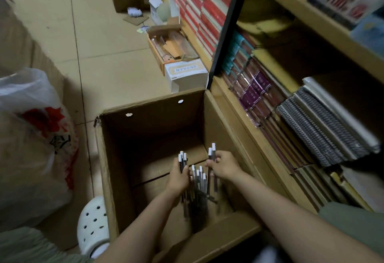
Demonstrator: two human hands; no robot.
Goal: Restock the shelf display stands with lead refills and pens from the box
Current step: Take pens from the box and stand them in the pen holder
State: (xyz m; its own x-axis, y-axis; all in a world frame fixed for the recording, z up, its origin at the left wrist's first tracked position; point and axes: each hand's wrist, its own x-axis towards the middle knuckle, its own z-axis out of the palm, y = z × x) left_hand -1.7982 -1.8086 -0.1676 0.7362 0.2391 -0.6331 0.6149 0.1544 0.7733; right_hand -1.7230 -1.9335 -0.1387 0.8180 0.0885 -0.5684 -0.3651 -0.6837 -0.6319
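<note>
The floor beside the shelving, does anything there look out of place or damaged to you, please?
Yes. Scraps lie loose by the shelf base: a crumpled white wad, a flat cardboard piece and an opened white carton. The big box has a torn upper left corner, and the pens inside lie jumbled rather than packed.

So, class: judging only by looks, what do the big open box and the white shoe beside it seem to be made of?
Box: corrugated cardboard, matte brown, with a torn, fibrous corner and folded bottom flaps.
Shoe: probably moulded foam or rubbery plastic, smooth white, with punched round holes and no visible seams.
</note>
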